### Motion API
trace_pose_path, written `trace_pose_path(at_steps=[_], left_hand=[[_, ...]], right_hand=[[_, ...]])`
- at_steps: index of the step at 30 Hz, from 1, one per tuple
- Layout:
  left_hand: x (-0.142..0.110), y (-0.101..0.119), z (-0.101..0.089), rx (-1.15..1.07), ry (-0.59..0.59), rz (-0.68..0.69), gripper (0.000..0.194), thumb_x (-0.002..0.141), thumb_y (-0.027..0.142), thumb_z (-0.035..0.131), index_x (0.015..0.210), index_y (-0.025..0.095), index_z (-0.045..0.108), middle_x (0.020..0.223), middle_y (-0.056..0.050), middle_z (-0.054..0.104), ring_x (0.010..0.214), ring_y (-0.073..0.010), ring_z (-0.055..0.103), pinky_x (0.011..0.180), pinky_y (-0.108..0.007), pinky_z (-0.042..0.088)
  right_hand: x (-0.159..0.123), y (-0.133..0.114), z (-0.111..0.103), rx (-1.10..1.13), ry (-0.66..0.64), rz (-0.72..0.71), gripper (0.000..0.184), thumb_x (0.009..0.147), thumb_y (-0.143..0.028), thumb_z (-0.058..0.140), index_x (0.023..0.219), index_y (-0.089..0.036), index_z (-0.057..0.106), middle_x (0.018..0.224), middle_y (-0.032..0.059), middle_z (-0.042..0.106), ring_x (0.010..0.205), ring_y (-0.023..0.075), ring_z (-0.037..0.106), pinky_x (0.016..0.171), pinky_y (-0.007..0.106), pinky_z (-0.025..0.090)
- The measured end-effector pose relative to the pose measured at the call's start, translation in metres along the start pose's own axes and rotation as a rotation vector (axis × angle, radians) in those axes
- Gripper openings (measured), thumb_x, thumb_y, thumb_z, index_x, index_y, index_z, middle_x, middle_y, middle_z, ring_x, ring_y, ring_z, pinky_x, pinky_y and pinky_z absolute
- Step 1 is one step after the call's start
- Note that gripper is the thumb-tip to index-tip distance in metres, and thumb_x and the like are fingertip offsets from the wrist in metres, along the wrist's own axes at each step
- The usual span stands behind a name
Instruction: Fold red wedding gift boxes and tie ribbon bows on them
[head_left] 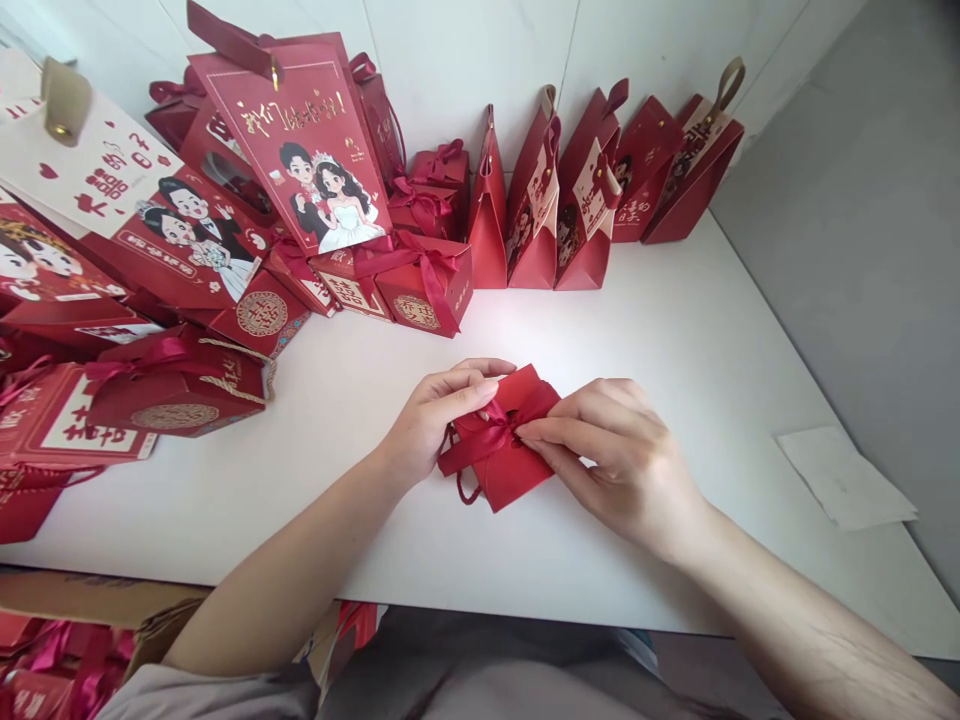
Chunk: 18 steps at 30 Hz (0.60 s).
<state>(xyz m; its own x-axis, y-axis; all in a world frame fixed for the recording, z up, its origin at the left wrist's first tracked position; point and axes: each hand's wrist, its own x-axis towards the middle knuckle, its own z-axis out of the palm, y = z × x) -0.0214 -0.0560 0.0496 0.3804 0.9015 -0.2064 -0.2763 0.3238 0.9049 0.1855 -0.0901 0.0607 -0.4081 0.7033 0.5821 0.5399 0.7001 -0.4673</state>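
A small red gift box (504, 470) with a dark red ribbon lies on the white table (675, 330) in front of me. My left hand (435, 415) pinches the ribbon at the box's top left, fingers closed. My right hand (619, 455) pinches the ribbon from the right side, fingers pressed together at the knot. A loop of red cord sticks out under the box's left edge.
Red gift bags (585, 200) stand in a row along the back wall. Ribboned red boxes (424, 285) and large printed bags (300, 150) are piled at the left. A white paper (844, 480) lies on the grey floor at the right. Cardboard boxes (97, 620) sit below the table's left edge.
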Motion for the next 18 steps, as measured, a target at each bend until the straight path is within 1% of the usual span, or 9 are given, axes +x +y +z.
trace_pose_path(at_steps=[2, 4, 10, 14, 18], left_hand=[[0.0008, -0.0004, -0.0001, -0.033, 0.007, -0.027, 0.029, 0.082, 0.038, 0.073, 0.068, 0.013, 0.07, 0.128, -0.007, 0.059, 0.097, -0.0191, 0.062, 0.082, -0.028, 0.052], [0.0017, -0.0003, -0.0008, -0.062, 0.0, -0.045, 0.027, 0.081, 0.038, 0.074, 0.07, 0.013, 0.072, 0.13, -0.008, 0.059, 0.096, -0.0193, 0.063, 0.081, -0.028, 0.054], [0.0024, 0.0023, -0.0038, -0.07, -0.021, -0.073, 0.028, 0.082, 0.037, 0.074, 0.069, 0.013, 0.076, 0.136, -0.01, 0.059, 0.102, -0.0224, 0.065, 0.083, -0.028, 0.057], [0.0012, 0.0028, -0.0039, -0.06, -0.025, -0.079, 0.025, 0.083, 0.037, 0.074, 0.075, 0.014, 0.079, 0.142, -0.009, 0.056, 0.106, -0.0241, 0.066, 0.085, -0.028, 0.058], [0.0001, 0.0015, -0.0029, -0.041, -0.02, -0.044, 0.023, 0.086, 0.036, 0.071, 0.079, 0.016, 0.08, 0.144, -0.007, 0.056, 0.108, -0.0234, 0.066, 0.09, -0.028, 0.057]], right_hand=[[-0.0001, 0.0004, 0.0001, -0.003, -0.015, -0.005, 0.011, 0.092, -0.011, 0.065, 0.095, -0.019, 0.072, 0.081, 0.0022, 0.069, 0.075, 0.0157, 0.06, 0.076, 0.035, 0.044], [-0.0003, 0.0007, 0.0007, 0.01, -0.028, -0.001, 0.011, 0.092, -0.011, 0.064, 0.095, -0.019, 0.071, 0.082, 0.0025, 0.069, 0.075, 0.0154, 0.06, 0.075, 0.034, 0.043], [-0.0011, 0.0029, 0.0026, 0.047, -0.033, -0.025, 0.013, 0.092, -0.009, 0.064, 0.097, -0.019, 0.071, 0.081, 0.0022, 0.068, 0.075, 0.0154, 0.059, 0.074, 0.034, 0.042], [-0.0001, 0.0032, 0.0017, -0.004, -0.02, -0.113, 0.016, 0.091, -0.006, 0.064, 0.1, -0.019, 0.069, 0.081, 0.002, 0.068, 0.075, 0.0153, 0.059, 0.077, 0.034, 0.043], [0.0007, 0.0035, -0.0006, -0.069, -0.021, -0.217, 0.02, 0.089, -0.002, 0.063, 0.102, -0.018, 0.069, 0.082, 0.0022, 0.069, 0.078, 0.0164, 0.059, 0.082, 0.035, 0.044]])
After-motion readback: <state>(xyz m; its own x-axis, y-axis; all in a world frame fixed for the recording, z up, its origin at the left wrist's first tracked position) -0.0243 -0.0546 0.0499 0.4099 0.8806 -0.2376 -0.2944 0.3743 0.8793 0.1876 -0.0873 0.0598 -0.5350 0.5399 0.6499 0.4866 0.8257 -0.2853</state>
